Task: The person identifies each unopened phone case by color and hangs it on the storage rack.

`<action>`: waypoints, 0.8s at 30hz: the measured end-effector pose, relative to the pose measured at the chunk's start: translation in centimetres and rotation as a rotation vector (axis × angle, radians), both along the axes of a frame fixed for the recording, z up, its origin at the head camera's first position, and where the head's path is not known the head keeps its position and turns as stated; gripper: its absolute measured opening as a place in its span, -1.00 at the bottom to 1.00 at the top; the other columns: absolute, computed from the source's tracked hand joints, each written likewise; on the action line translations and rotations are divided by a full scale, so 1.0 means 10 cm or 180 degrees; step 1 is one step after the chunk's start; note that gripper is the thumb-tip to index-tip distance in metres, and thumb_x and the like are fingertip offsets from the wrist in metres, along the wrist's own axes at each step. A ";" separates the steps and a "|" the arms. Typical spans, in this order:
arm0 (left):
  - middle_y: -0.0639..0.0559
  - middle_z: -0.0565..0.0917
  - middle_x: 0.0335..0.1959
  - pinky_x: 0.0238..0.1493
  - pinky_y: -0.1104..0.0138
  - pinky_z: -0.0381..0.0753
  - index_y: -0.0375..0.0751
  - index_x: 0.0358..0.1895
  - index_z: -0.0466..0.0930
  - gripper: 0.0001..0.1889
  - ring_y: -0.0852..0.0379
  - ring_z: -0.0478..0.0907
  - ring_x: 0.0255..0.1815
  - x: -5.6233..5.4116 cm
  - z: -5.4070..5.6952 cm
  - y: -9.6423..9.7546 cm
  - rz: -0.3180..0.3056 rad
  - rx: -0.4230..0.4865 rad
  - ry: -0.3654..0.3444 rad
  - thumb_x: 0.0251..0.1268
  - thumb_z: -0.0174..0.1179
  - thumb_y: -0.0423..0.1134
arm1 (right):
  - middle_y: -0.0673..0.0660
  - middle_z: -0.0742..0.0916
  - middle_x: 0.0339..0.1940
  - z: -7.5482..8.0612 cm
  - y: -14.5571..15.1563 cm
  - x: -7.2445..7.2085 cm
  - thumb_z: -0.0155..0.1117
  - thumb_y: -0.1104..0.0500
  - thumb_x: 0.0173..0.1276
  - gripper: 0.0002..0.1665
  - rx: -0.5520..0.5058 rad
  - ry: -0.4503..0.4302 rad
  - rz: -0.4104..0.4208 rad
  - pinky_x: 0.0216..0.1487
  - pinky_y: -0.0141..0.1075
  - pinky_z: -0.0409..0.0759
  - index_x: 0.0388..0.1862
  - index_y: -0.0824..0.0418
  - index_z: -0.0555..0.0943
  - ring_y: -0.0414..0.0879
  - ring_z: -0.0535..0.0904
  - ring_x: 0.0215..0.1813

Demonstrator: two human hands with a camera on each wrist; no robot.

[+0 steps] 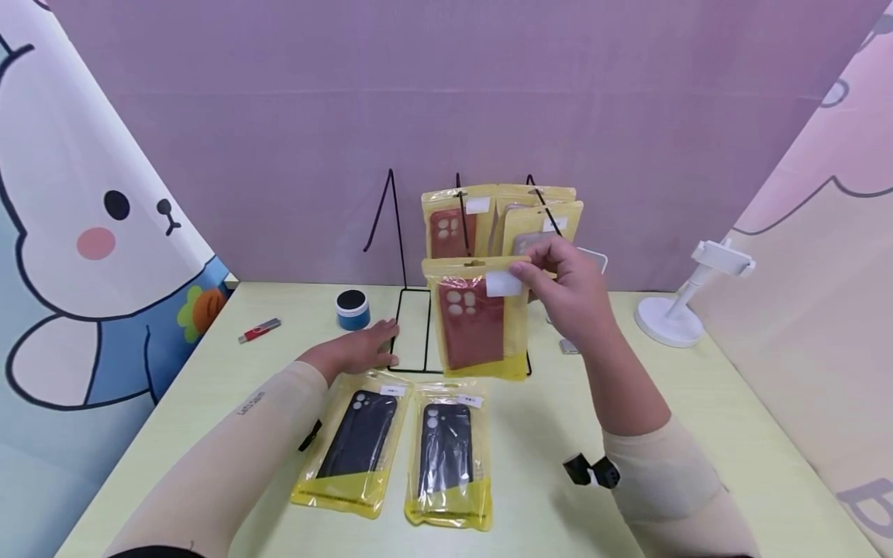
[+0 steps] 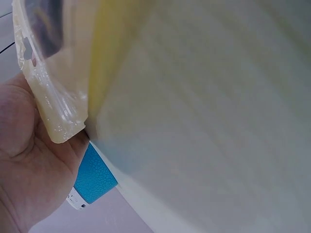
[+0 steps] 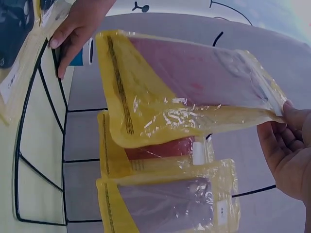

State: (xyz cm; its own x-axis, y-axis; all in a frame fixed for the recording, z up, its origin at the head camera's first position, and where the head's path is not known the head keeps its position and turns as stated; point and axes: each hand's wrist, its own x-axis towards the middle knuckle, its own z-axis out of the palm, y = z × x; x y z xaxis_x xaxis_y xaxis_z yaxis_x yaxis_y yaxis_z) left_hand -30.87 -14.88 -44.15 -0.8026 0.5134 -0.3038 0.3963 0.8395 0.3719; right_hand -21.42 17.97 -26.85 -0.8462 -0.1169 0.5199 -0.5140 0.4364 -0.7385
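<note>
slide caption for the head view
Right hand holds a packaged red phone case before a black wire rack, left hand at its edge.

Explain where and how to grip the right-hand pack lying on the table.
Pinch the pack at its far right corner, beside the white label, probably coming from the right: it lies flat, that margin extends beyond the dark case, and bare table borders its right side, while the other pack lies close on its left.

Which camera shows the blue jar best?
The head view: the jar shows almost whole, top included. The left wrist view shows part of its side beyond the left hand; the right wrist view, a piece behind that hand.
</note>
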 end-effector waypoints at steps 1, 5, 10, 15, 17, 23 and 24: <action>-0.16 -0.19 0.62 0.57 -0.02 -0.08 -0.15 0.60 -0.18 -0.18 -0.14 -0.27 0.63 0.00 0.00 0.00 -0.0016 0.0001 0.0008 0.49 0.01 0.08 | 0.08 0.62 -0.32 0.00 -0.02 -0.02 0.32 0.06 0.38 -0.73 -0.0005 0.0003 -0.0023 -0.41 -0.32 0.67 -0.25 0.25 0.53 -0.09 0.54 -0.33; -0.18 -0.18 0.62 0.57 -0.03 -0.08 -0.17 0.60 -0.17 -0.19 -0.15 -0.26 0.63 0.01 0.00 0.00 -0.0021 0.0017 0.0008 0.50 0.01 0.08 | 0.08 0.61 -0.35 -0.02 -0.10 -0.09 0.32 0.01 0.37 -0.70 -0.0032 0.0079 -0.0104 -0.45 -0.36 0.61 -0.25 0.24 0.53 -0.09 0.52 -0.36; -0.18 -0.19 0.62 0.57 -0.03 -0.08 -0.15 0.60 -0.18 -0.18 -0.15 -0.27 0.63 0.01 -0.01 0.00 0.0033 0.0041 -0.0028 0.49 0.02 0.07 | 0.10 0.59 -0.40 -0.08 -0.15 -0.20 0.31 0.02 0.37 -0.69 -0.0047 0.0170 -0.0175 -0.52 -0.39 0.55 -0.26 0.26 0.54 -0.08 0.50 -0.46; -0.16 -0.19 0.62 0.57 -0.02 -0.08 -0.15 0.60 -0.18 -0.18 -0.14 -0.26 0.63 -0.01 -0.04 0.00 0.0018 0.0041 -0.0003 0.49 0.02 0.08 | 0.09 0.56 -0.36 -0.15 -0.15 -0.27 0.29 -0.01 0.38 -0.68 0.0001 0.0106 -0.0240 -0.51 -0.38 0.56 -0.25 0.25 0.53 -0.07 0.50 -0.45; -0.15 -0.18 0.62 0.57 -0.02 -0.08 -0.15 0.60 -0.17 -0.18 -0.13 -0.26 0.63 -0.01 -0.04 0.00 0.0013 0.0033 0.0009 0.49 0.02 0.08 | 0.09 0.57 -0.35 -0.16 -0.15 -0.30 0.28 -0.02 0.39 -0.67 0.0033 0.0064 -0.0268 -0.50 -0.38 0.57 -0.24 0.24 0.53 -0.07 0.52 -0.44; -0.16 -0.18 0.62 0.57 -0.02 -0.08 -0.15 0.60 -0.17 -0.18 -0.13 -0.27 0.63 -0.01 -0.04 0.00 0.0020 0.0016 0.0015 0.49 0.02 0.08 | 0.11 0.63 -0.27 -0.16 -0.16 -0.34 0.28 -0.10 0.37 -0.60 0.0314 0.0023 -0.0361 -0.29 -0.28 0.65 -0.14 0.22 0.53 -0.09 0.57 -0.26; -0.16 -0.18 0.62 0.57 -0.03 -0.08 -0.15 0.60 -0.17 -0.18 -0.13 -0.27 0.63 -0.01 -0.04 0.00 0.0025 0.0021 0.0017 0.49 0.02 0.08 | 0.11 0.63 -0.25 -0.16 -0.17 -0.34 0.28 -0.12 0.36 -0.58 0.0384 0.0011 -0.0360 -0.26 -0.25 0.66 -0.12 0.21 0.53 -0.09 0.58 -0.24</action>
